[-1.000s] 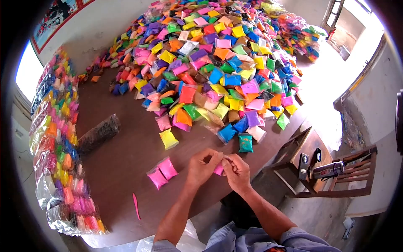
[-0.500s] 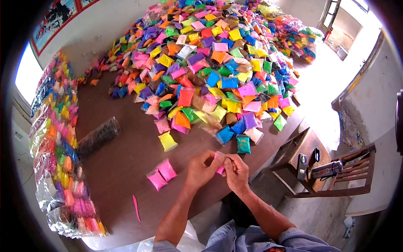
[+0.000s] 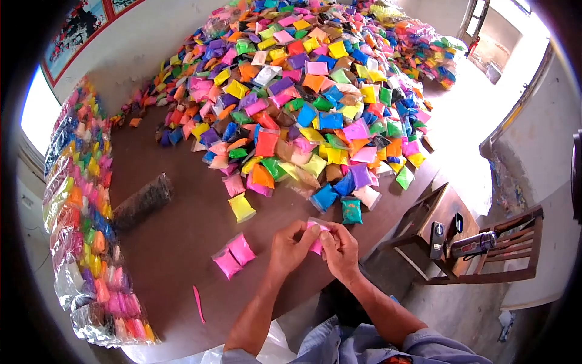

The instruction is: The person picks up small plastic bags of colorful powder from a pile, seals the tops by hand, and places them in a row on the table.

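Along the left edge of the brown tabletop (image 3: pixel 163 261), a row of clear plastic bags (image 3: pixel 91 200) filled with multicoloured pieces is noted. To its right lies a dark bundle in clear wrap (image 3: pixel 143 202), with a slim pink plastic tool (image 3: pixel 198 304) nearer the person. Two pink packets (image 3: pixel 229 262) lie flat, touching, left of the hands. A yellow packet (image 3: pixel 242 208) lies beyond them, at the near edge of a large heap of coloured packets (image 3: pixel 303 109). The left hand (image 3: pixel 288 247) and right hand (image 3: pixel 341 250) are near each other, thumbs and fingers pinched on a small pink packet (image 3: pixel 316 244). It sits between the hands, its clear edge rising past the fingertips and its pink body showing below; the fingers partly hide it. Just beyond the right hand lies a teal packet (image 3: pixel 351 211). Farther right, a metal-coloured flask (image 3: pixel 474 245) lies on its side near a wooden chair (image 3: pixel 515 255).
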`<state>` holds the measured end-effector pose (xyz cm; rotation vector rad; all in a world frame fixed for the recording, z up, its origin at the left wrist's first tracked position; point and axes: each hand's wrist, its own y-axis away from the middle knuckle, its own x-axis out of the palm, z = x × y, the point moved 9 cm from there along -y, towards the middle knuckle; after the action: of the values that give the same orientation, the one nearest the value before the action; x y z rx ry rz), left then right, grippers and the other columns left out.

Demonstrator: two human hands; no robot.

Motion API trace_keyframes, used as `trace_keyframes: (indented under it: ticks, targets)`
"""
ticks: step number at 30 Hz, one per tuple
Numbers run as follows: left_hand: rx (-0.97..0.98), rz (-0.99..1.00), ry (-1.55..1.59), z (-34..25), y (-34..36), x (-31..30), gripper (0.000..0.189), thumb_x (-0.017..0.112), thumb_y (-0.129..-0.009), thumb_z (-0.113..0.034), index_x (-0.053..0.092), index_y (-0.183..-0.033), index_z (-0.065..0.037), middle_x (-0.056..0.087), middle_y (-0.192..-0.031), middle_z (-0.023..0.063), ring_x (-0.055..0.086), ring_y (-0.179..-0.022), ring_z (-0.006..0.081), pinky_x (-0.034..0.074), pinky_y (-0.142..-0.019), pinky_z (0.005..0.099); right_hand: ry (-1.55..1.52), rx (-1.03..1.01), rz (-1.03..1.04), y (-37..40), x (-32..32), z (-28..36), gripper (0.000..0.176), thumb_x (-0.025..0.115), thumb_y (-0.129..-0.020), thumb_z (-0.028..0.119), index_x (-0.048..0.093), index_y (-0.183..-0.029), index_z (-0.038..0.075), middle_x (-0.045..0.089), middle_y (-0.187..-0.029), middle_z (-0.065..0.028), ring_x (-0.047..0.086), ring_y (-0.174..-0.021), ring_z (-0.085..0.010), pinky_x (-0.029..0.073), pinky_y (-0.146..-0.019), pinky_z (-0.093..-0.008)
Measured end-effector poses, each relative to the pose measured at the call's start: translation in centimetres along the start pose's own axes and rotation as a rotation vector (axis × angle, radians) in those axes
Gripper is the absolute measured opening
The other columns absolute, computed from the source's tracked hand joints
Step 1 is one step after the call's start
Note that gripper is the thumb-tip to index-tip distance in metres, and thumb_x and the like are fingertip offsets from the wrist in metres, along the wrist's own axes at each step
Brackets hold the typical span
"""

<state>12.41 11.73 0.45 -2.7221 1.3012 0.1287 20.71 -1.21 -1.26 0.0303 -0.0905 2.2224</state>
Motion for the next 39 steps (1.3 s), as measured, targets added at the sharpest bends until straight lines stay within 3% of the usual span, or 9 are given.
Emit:
trace_keyframes:
  ticks: [5,14,17,19,23,25,29,31,39]
  targets:
    - [0.011,0.035,0.016,-0.4,-0.2,0.3,0.026,0.070,-0.102,-0.025,0.073,-0.097,0.000,0.065,-0.073,0.0008,0.055,-0.070,0.0052,0.047,-0.062,0.0273,-0.077,0.003,-0.008,0.1,-0.4,-0.5,0.021,0.065,-0.105,0.013,0.065,-0.121,0.000,0.061,-0.078,0.0034,0.054,-0.061,-0.0030,0.042,-0.054,-0.0202]
    - [0.034,-0.016,-0.051,-0.2,0.1,-0.4,0.031,0.071,-0.103,-0.028,0.068,-0.090,0.000,0.054,-0.072,-0.0041,0.047,-0.070,0.0059,0.041,-0.060,0.0268,-0.088,0.018,-0.016,0.0,0.0,0.1,0.020,0.062,-0.107,0.014,0.065,-0.119,-0.001,0.062,-0.083,0.0029,0.055,-0.072,-0.0023,0.046,-0.064,-0.0203]
    - [0.050,-0.008,-0.037,0.1,0.0,-0.3,0.030,0.071,-0.103,-0.028,0.069,-0.091,0.000,0.056,-0.072,-0.0040,0.048,-0.069,0.0060,0.041,-0.060,0.0267,0.049,0.025,0.012,-0.1,0.0,-0.6,0.018,0.061,-0.107,0.015,0.065,-0.116,0.000,0.060,-0.082,0.0040,0.053,-0.070,-0.0022,0.044,-0.061,-0.0202]
    - [0.002,-0.008,0.029,0.4,-0.2,0.2,0.030,0.072,-0.103,-0.028,0.070,-0.092,0.000,0.056,-0.072,-0.0039,0.047,-0.069,0.0059,0.042,-0.060,0.0269,-0.014,-0.040,-0.027,-0.1,-0.2,-0.6,0.019,0.059,-0.109,0.023,0.063,-0.109,0.004,0.057,-0.077,0.0041,0.051,-0.058,-0.0032,0.040,-0.049,-0.0204]
    - [-0.016,0.037,-0.031,-0.1,0.0,0.5,0.029,0.072,-0.102,-0.028,0.071,-0.095,0.000,0.055,-0.072,-0.0038,0.048,-0.070,0.0062,0.042,-0.061,0.0268,-0.028,0.007,-0.057,0.0,-0.7,-0.9,0.018,0.059,-0.109,0.021,0.063,-0.108,0.004,0.056,-0.076,0.0042,0.050,-0.058,-0.0033,0.039,-0.048,-0.0207]
    - [0.039,0.013,-0.094,-0.1,-0.1,0.0,0.028,0.074,-0.099,-0.027,0.073,-0.093,0.000,0.062,-0.066,0.0041,0.052,-0.063,0.0069,0.045,-0.055,0.0310,0.011,-0.043,-0.053,-0.1,-0.7,-0.9,0.019,0.059,-0.109,0.023,0.063,-0.109,0.004,0.055,-0.077,0.0043,0.049,-0.058,-0.0031,0.039,-0.049,-0.0205]
    - [0.064,0.006,-0.136,0.1,-0.3,-0.5,0.032,0.075,-0.099,-0.030,0.070,-0.090,0.000,0.059,-0.064,0.0059,0.050,-0.062,0.0076,0.044,-0.054,0.0324,0.040,-0.034,-0.042,-0.1,-0.2,-0.4,0.022,0.059,-0.109,0.026,0.062,-0.111,0.004,0.056,-0.078,0.0043,0.049,-0.058,-0.0029,0.039,-0.049,-0.0205]
    - [0.037,-0.005,-0.139,0.1,-0.1,-0.4,0.040,0.074,-0.101,-0.030,0.059,-0.079,0.000,0.049,-0.068,-0.0039,0.042,-0.068,0.0074,0.040,-0.058,0.0290,0.071,-0.096,-0.021,-0.2,-0.1,0.2,0.024,0.058,-0.109,0.028,0.062,-0.113,0.004,0.057,-0.080,0.0036,0.049,-0.059,-0.0031,0.040,-0.050,-0.0202]
    - [0.011,-0.013,-0.039,0.1,-0.2,0.4,0.038,0.074,-0.101,-0.032,0.065,-0.082,0.000,0.052,-0.068,-0.0038,0.045,-0.068,0.0064,0.040,-0.058,0.0286,-0.066,0.063,-0.106,0.2,-1.0,-0.9,0.022,0.060,-0.108,0.020,0.061,-0.118,0.000,0.059,-0.082,0.0032,0.052,-0.069,-0.0023,0.043,-0.057,-0.0199]
